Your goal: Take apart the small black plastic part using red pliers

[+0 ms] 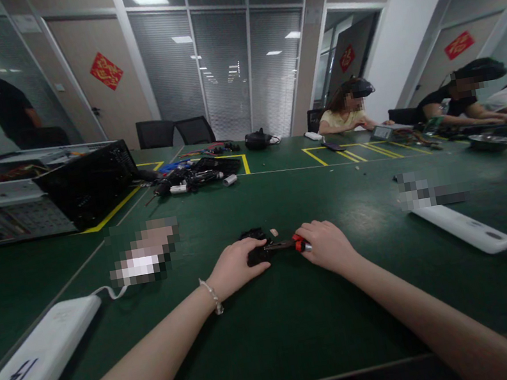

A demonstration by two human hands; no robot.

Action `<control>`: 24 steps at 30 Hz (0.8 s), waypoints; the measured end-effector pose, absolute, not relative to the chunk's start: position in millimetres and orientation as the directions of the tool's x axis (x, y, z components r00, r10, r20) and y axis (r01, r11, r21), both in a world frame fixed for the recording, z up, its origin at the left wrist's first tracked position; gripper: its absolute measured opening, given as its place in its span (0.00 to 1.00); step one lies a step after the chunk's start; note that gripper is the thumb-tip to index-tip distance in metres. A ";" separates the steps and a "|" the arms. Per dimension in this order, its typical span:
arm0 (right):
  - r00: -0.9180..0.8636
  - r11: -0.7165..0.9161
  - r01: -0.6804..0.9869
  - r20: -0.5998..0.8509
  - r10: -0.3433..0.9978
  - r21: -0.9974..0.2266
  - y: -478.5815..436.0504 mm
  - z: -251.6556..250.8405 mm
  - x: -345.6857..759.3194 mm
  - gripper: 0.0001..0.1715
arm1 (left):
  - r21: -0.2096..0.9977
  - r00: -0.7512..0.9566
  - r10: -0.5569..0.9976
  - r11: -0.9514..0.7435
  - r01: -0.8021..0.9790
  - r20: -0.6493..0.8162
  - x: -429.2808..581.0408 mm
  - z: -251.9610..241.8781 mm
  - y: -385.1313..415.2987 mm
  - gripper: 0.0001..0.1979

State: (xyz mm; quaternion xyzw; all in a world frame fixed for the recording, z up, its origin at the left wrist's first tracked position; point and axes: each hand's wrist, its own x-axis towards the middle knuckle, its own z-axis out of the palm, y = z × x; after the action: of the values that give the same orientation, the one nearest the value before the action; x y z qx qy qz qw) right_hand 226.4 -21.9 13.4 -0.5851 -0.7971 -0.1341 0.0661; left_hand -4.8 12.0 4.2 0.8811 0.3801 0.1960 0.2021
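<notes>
Your right hand [328, 243] wraps tightly round the red-handled pliers [282, 245]; your left hand [235, 269] pinches a black part [255, 256] at their tip, inward from the table's [306, 330] near edge. Toward its near left corner, a white bar [59, 339] bears inked marks resembling "14".

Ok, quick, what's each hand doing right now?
Left hand: closed on a small black part.
Right hand: closed on red-handled pliers.
</notes>
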 end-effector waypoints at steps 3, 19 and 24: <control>-0.304 0.275 0.951 0.265 0.915 0.141 -22.4 13.6 226.0 0.12 | 0.510 0.639 0.744 -0.633 0.582 0.195 -4.3 5.6 11.3 0.23; -0.305 0.278 0.951 0.279 0.910 0.132 -22.0 9.8 226.4 0.11 | 0.491 0.648 0.730 -0.655 0.574 0.217 -4.4 3.3 11.5 0.22; -0.308 0.278 0.950 0.273 0.912 0.143 -21.5 9.9 227.7 0.12 | 0.493 0.641 0.738 -0.647 0.582 0.212 -3.9 4.1 11.1 0.22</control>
State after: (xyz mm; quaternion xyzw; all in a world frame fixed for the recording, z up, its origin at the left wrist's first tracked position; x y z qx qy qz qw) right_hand 227.7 -21.5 9.9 -0.5844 -0.7964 -0.1400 0.0685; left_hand -3.9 11.1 4.1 0.8848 0.3729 0.2015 0.1937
